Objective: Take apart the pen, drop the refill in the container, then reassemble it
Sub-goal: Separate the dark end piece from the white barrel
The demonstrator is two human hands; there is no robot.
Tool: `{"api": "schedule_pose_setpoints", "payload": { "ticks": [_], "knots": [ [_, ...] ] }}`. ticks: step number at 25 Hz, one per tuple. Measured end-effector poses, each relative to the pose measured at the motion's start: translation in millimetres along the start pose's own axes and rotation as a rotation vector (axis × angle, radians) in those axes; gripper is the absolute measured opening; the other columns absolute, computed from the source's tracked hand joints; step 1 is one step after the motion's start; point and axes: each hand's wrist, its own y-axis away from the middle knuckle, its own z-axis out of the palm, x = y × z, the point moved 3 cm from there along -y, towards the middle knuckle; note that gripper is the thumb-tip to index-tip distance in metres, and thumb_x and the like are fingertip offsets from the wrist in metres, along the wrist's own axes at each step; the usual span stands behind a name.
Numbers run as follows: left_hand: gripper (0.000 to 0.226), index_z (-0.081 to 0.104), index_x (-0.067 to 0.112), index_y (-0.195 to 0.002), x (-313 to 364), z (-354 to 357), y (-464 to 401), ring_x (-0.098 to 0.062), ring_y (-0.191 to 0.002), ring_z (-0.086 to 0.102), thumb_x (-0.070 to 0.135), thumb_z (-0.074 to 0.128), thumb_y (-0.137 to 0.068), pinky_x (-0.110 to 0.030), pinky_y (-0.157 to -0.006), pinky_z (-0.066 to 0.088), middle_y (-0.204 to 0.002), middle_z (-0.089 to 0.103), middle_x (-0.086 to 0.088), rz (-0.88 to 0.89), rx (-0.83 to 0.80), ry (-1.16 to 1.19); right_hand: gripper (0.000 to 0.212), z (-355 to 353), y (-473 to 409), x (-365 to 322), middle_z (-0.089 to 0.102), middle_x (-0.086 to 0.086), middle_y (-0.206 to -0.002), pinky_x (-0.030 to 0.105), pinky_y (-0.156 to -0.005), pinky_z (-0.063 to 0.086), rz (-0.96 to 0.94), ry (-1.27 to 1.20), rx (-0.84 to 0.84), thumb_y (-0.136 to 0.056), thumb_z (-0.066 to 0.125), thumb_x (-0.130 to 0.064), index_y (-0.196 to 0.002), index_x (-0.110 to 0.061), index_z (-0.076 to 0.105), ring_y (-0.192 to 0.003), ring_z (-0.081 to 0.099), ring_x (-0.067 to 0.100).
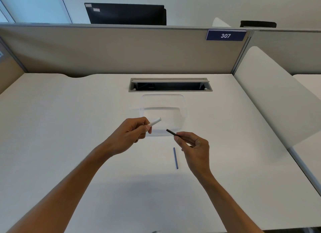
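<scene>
blue refill lies on the desk, just below right hand fingers.

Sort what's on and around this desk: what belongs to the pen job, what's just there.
Job: white pen barrel in left hand; thin black piece in right hand; blue rod on desk; clear container.

Just there: cable slot, 307 sign, monitor.

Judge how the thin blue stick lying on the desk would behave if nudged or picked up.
The blue stick is a thin, round rod lying flat on the smooth white desk, so it would probably roll sideways when nudged. It looks very light for its length. Being so thin, it may be fiddly to pinch off the surface and could flex slightly.
</scene>
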Motion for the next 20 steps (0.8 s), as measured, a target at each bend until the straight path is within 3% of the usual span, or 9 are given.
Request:
{"api": "schedule_pose_setpoints", "payload": {
  "ticks": [4,6,9,13,20],
  "knots": [
    [0.026,0.059,0.003,-0.082,-4,-1,3,-0.008,-0.051,0.028,0.024,0.045,-0.089,-0.015,-0.049,0.026,-0.055,0.035,0.011,0.005,-0.003,0.019,0.011,9,8,15,0.076,-0.013,-0.084,0.02,-0.053,0.045,-0.075,0.141,0.048,-0.083,0.079,-0.016,-0.085,-0.027,0.078,-0.082,0.071,0.007],
    [0.026,0.06,0.004,-0.082,-7,-2,3,-0.008,-0.052,0.029,0.025,0.045,-0.089,-0.016,-0.049,0.026,-0.054,0.036,0.011,0.002,-0.006,0.013,0.01,15,12,25,0.074,-0.014,-0.084,0.022,-0.055,0.039,-0.079,0.239,0.092,-0.083,0.078,-0.019,-0.085,-0.029,0.077,-0.082,0.068,0.009],
    [0.025,0.061,0.007,-0.081,-11,-5,5,-0.008,-0.052,0.029,0.025,0.045,-0.089,-0.016,-0.05,0.027,-0.054,0.037,0.012,0.0,-0.013,0.01,0.01,23,18,38,0.068,-0.023,-0.079,0.026,-0.062,0.044,-0.054,0.462,0.172,-0.082,0.078,-0.026,-0.089,-0.033,0.075,-0.081,0.065,0.005],
    [0.024,0.061,0.01,-0.08,-16,-7,5,-0.01,-0.053,0.029,0.025,0.046,-0.09,-0.017,-0.05,0.027,-0.056,0.036,0.01,0.005,-0.027,0.011,0.007,31,22,51,0.061,-0.018,-0.07,0.019,-0.055,0.036,-0.062,0.722,0.207,-0.08,0.079,-0.03,-0.082,-0.03,0.072,-0.071,0.061,0.009],
    [0.024,0.061,0.01,-0.081,-25,-6,4,-0.013,-0.055,0.028,0.027,0.046,-0.089,-0.019,-0.051,0.026,-0.056,0.036,0.007,-0.006,-0.038,0.02,0.019,44,28,65,0.068,-0.005,-0.059,0.03,-0.054,0.048,-0.12,0.867,0.187,-0.064,0.091,-0.02,-0.065,-0.022,0.072,-0.054,0.064,0.021]
  ]
}}
